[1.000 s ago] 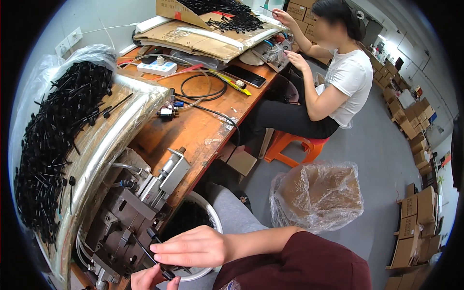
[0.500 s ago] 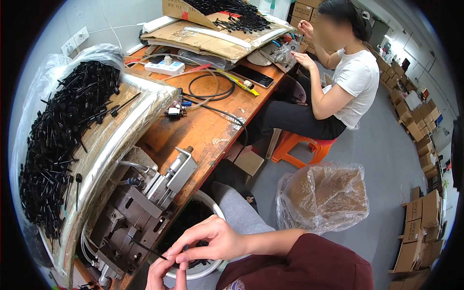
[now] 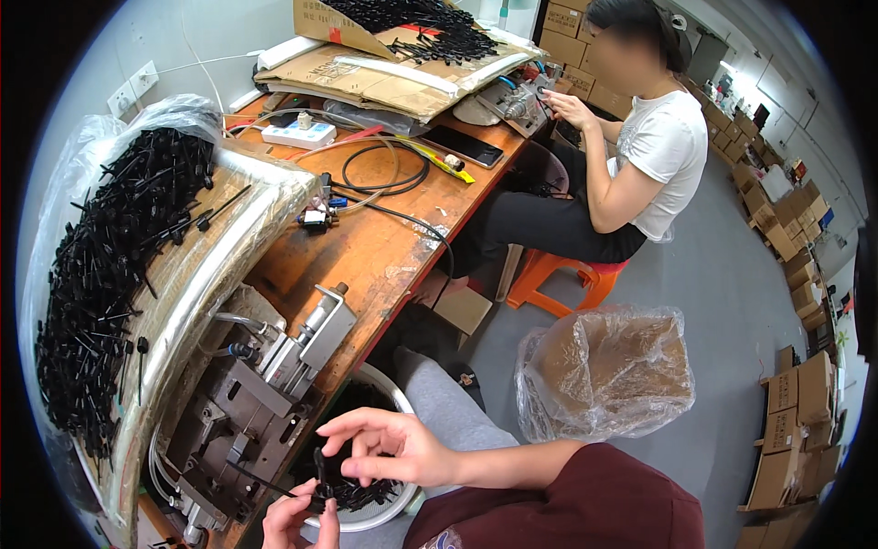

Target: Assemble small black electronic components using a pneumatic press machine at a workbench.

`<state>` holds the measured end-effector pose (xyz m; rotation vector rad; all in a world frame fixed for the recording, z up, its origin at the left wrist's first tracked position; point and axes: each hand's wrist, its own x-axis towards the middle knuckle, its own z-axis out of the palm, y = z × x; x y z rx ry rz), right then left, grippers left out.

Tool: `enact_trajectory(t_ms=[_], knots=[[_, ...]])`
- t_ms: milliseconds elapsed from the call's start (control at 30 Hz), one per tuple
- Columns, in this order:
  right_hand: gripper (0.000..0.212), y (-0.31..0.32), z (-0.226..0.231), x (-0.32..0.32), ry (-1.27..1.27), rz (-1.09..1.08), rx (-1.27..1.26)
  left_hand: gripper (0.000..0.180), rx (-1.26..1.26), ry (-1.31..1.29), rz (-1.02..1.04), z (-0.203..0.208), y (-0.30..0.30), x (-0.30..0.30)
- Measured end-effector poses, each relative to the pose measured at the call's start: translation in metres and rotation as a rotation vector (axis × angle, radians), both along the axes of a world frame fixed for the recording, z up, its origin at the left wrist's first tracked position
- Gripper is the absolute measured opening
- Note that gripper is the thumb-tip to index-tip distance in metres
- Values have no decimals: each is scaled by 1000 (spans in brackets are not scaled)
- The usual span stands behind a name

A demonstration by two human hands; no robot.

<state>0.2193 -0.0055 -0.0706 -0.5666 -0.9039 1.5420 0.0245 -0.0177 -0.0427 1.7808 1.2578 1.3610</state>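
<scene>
My left hand (image 3: 300, 523), low in the picture, pinches a small black plastic part with a thin stem (image 3: 320, 471) that stands up from the fingertips. A thin black rod (image 3: 259, 478) runs from these fingers toward a metal fixture (image 3: 240, 425) on the bench edge; whether it joins the held part I cannot tell. Just right of the part, my right hand (image 3: 402, 448) is open, thumb and fingers apart, with nothing visibly in it. Under both hands is a white basket (image 3: 402, 395) holding several similar black parts (image 3: 366, 494).
Black stemmed parts (image 3: 119, 265) heap on plastic-wrapped cardboard (image 3: 247, 206) at left. Cables (image 3: 393, 183), a power strip (image 3: 300, 134) and a phone (image 3: 465, 146) lie on the wooden bench (image 3: 366, 252). A co-worker (image 3: 631, 165) sits on an orange stool (image 3: 572, 282). A plastic-lined box (image 3: 608, 371) stands on the floor.
My right hand has come off the part, its fingers spreading apart. The black part now stands upright in my left fingers. The co-worker's raised hand has come down to the other hand.
</scene>
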Motion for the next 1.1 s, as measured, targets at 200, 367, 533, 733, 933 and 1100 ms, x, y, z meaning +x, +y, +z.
enact_trajectory(t_ms=[200, 367, 533, 733, 933, 1100], knots=[[27, -34, -66, -6, -647, -151, -5, 32, -26, 30, -68, 2, -3, -3], [34, -25, -59, 8, -844, -418, 333, 29, 114, 124, -207, 21, -3, 2], [44, 4, -34, 62, -824, -665, 197, 32, -37, 113, -81, 16, -9, -7], [45, 21, -27, 100, -485, -774, 90, 30, 2, 102, -136, 13, -8, -10], [39, 31, -15, 133, -305, -827, 14, 31, -14, 106, -94, 5, -7, -15], [35, 41, 21, 154, -206, -841, -9, 31, 1, 114, -106, 5, -5, -17]])
